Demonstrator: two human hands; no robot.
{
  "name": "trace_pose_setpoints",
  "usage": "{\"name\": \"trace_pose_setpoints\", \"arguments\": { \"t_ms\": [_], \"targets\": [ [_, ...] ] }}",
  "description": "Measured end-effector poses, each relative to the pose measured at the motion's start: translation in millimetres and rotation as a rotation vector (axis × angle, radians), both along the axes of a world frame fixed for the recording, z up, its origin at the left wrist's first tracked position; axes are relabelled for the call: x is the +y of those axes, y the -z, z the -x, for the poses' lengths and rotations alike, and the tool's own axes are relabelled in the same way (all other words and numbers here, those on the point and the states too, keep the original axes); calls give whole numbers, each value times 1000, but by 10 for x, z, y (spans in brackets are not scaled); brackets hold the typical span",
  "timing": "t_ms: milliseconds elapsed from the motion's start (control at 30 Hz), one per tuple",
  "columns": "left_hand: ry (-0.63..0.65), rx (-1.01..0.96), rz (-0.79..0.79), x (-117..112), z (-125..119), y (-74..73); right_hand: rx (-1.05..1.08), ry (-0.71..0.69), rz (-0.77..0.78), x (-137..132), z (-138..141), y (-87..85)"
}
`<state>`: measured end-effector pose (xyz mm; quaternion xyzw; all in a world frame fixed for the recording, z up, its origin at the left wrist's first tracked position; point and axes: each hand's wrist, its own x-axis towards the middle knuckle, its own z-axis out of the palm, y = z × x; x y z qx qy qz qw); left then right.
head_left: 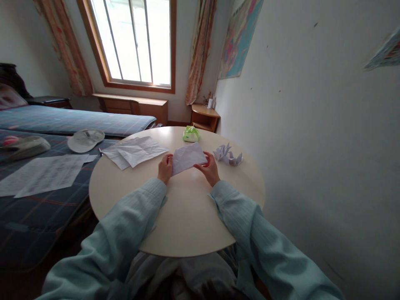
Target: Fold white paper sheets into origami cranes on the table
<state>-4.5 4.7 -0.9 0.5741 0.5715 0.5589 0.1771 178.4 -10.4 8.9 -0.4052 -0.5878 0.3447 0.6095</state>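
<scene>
A folded sheet of white paper [188, 158] is held up over the round table, between my two hands. My left hand [165, 168] grips its left edge, the fingers closed on it. At the lower right corner, my right hand [208, 167] pinches the paper between thumb and fingers. To the right lie several folded paper shapes [223, 153], pointed like origami. Creased white sheets [137, 151] are spread on the table's left side. Just behind the held paper stands a green pack of tissues [191, 133].
The round cream table [187, 225] is in front of me, close to the white wall on the right. On the left, a bed with a plaid cover [40, 216] bears printed sheets [46, 175] and a white cap [86, 140]. A small wooden cabinet [205, 116] stands beyond the table.
</scene>
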Motion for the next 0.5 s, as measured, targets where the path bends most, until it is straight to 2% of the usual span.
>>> {"name": "trace_pose_setpoints", "arguments": {
  "t_ms": [200, 400, 500],
  "targets": [
    [59, 83, 81, 5, -24, 15, 0, 70, -12, -20, 1, -19],
    [149, 195, 152, -27, -37, 8, -56, -53, -62, -54, -14, -35],
    [283, 178, 143, -76, -41, -16, -77, -76, -52, -35, -14, 0]
  ]
}}
